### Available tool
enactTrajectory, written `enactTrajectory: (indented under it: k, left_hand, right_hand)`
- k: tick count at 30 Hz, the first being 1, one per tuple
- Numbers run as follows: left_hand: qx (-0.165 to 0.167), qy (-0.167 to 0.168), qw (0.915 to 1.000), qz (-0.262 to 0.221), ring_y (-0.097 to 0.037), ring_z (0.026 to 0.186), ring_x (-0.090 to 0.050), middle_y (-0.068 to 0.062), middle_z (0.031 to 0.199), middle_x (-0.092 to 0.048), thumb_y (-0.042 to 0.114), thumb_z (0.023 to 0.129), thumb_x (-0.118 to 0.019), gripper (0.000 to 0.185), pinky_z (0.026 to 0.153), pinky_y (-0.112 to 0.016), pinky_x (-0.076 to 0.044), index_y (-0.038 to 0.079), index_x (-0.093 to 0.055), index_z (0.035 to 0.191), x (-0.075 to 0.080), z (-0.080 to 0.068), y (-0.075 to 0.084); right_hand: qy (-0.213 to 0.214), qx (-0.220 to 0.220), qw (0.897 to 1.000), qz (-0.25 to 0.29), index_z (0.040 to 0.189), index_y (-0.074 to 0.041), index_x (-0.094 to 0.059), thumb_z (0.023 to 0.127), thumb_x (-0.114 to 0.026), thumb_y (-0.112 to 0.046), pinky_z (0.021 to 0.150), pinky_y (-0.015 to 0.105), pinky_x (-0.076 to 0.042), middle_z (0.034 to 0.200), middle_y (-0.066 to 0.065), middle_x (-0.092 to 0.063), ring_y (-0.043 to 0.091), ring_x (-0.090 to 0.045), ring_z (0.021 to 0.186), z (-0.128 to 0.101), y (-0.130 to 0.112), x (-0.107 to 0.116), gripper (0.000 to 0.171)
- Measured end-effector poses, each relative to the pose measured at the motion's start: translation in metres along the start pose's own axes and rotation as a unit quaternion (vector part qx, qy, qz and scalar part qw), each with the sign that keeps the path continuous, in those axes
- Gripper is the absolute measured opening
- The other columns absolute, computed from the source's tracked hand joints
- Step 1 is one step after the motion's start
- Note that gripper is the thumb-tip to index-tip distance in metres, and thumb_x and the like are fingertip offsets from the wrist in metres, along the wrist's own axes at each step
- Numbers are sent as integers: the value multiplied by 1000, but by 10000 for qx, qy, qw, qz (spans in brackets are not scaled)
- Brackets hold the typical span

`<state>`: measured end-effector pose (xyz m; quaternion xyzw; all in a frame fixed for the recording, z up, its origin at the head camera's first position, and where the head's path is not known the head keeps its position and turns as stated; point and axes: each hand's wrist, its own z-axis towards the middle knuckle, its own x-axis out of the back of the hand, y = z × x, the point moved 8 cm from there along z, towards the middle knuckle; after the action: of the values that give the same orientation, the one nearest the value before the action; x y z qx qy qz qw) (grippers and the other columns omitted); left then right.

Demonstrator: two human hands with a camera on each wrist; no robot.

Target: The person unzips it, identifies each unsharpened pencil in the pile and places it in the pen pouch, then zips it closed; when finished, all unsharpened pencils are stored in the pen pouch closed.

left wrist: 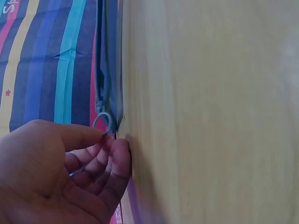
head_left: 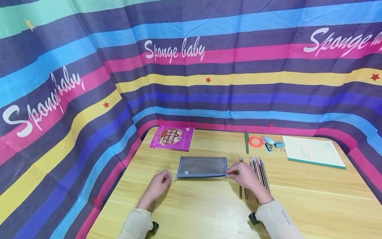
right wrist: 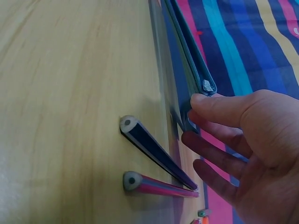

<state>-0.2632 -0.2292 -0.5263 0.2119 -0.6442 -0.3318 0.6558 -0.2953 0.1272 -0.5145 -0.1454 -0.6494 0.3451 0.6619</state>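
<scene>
A big striped cloth (head_left: 191, 66) hangs behind and around a wooden worktop (head_left: 209, 205). On the far right lies a pale green notepad (head_left: 313, 151). On the far left lies a purple book (head_left: 172, 138).

In the middle sits a grey mesh pencil bag (head_left: 202, 166). It lies flat, and its long side runs left to right, with one hand at each end. The zip edge is on the near side, close to both hands.

The left hand (head_left: 158, 186) is at the bag's left near corner. Its fingers (left wrist: 110, 154) are curled and pinch a small clear ring (left wrist: 103, 122) there.

The right hand (head_left: 246, 176) is at the bag's right near corner. Its thumb and first finger (right wrist: 219, 108) pinch that corner, where the zip pull (head_left: 227, 175) is. The other fingers are loose and a bit apart.

A row of pencils (head_left: 259, 174) lies just right of the bag, partly under the right hand. They point near to far. The right hand is the nearer one to them.

Small things sit at the far edge: an orange tape ring (head_left: 255, 141) and a green pen (head_left: 246, 142).
</scene>
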Motion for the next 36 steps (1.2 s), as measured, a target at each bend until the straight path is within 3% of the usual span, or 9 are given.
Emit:
enactTrajectory:
  k: [3,8,15,23,28,36]
  left_hand:
    - [-140,176,9995,240,-7,70,-50,-1,79,-57,-2,90,-68,11,66,-23,-46,6,-65,96,0,1,3]
    - [-323,244,9991,96,-7,73,-49,-1,87,-56,-3,84,-77,25,67,-21,-47,5,-66,105,-6,5,13]
    - [-1154,-46,9931,189,-8,82,-55,0,91,-61,3,86,-79,20,73,-25,-52,7,-70,104,-25,13,43]
    - [-1473,-429,9860,653,-9,94,-60,6,99,-66,15,91,-78,16,86,-30,-55,18,-72,106,-46,24,57]
    - [-1678,-573,9813,745,-15,102,-64,3,107,-69,16,90,-80,20,95,-38,-54,17,-73,109,-53,28,65]
    - [-1642,-695,9804,840,-17,107,-66,2,111,-72,18,94,-76,19,100,-40,-53,17,-73,113,-57,28,69]
  right_hand:
    - [31,35,10000,-41,91,-23,-84,84,-83,-9,85,46,-59,99,-4,-76,21,-71,95,-1,0,1,15]
    - [-7,55,10000,-10,91,-22,-84,84,-83,-8,81,43,-59,97,-4,-76,18,-70,90,-2,1,-1,16]
    - [-12,55,10000,25,90,-22,-84,84,-83,-8,83,45,-59,98,-3,-76,20,-71,92,-1,2,-2,16]
    - [-58,135,9999,85,89,-22,-84,83,-84,-7,79,40,-59,96,-3,-77,17,-70,88,-1,-1,-2,16]
    - [-49,176,9998,36,89,-22,-84,83,-84,-7,78,40,-58,96,-2,-76,17,-69,88,0,-3,-2,16]
    - [-68,143,9999,52,89,-23,-84,83,-85,-9,80,41,-58,95,-4,-76,18,-70,90,2,-3,-3,16]
